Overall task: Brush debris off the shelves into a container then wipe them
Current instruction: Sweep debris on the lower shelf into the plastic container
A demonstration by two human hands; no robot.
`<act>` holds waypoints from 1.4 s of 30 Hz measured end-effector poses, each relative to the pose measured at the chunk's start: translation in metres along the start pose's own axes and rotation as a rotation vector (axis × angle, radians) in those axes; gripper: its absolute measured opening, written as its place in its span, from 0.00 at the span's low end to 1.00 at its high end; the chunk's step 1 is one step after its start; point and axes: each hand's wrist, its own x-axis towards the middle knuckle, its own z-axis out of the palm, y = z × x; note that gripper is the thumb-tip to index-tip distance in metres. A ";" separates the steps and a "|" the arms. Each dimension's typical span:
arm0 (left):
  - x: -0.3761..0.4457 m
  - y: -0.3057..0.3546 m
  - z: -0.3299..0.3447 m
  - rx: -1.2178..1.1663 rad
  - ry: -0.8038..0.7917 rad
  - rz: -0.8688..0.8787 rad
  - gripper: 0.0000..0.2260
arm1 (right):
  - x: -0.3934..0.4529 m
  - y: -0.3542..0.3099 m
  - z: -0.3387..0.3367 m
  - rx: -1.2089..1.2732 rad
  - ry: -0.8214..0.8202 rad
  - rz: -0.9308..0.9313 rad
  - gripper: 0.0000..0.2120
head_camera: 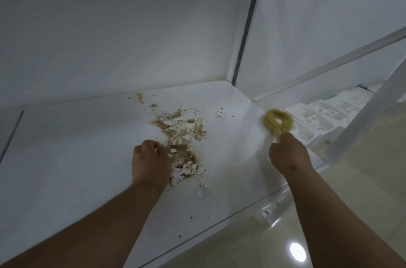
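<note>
1. Sweeping is the step in hand: the debris [182, 142], brown grit mixed with pale flakes, lies in a strip from the middle of the shelf [66, 157] toward its front edge, with loose specks scattered toward the back right corner.
2. Your right hand [290, 155] has its grip clamped on the handle of the brush [278, 120], whose yellowish bristle head is blurred and sits near the right edge of the shelf, well apart from the main pile.
3. Your left hand [151, 162] rests on the shelf just left of the pile, touching its edge; the fingers are curled, and whether they pinch anything cannot be told.
4. Draw the brush from the right edge toward the pile in short, low strokes, so the scattered specks join the main strip rather than fly off.
5. No container is in view; judge where it stands before pushing anything over the front edge.
6. Both forearms reach in from the front edge, wrists low, the right one angled toward the back right corner.
</note>
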 end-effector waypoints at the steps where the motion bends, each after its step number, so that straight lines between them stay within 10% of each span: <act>1: 0.004 0.001 0.003 0.000 0.029 0.011 0.15 | 0.007 -0.005 0.004 -0.008 -0.021 -0.011 0.13; 9: 0.023 0.007 0.014 0.003 0.088 0.000 0.12 | -0.029 -0.033 0.014 0.030 -0.206 -0.489 0.09; 18: 0.034 0.005 0.012 -0.063 0.056 -0.154 0.14 | 0.064 -0.029 0.017 -0.049 -0.053 -0.182 0.17; 25: 0.029 0.021 0.014 -0.109 0.156 -0.080 0.09 | 0.033 -0.040 0.018 0.027 -0.238 -0.546 0.10; 34: 0.027 0.021 0.019 -0.170 0.144 -0.061 0.06 | 0.103 -0.045 0.030 0.026 -0.082 -0.317 0.13; 42: 0.045 0.028 0.021 -0.189 0.108 -0.129 0.07 | 0.043 -0.055 0.023 0.050 -0.306 -0.630 0.09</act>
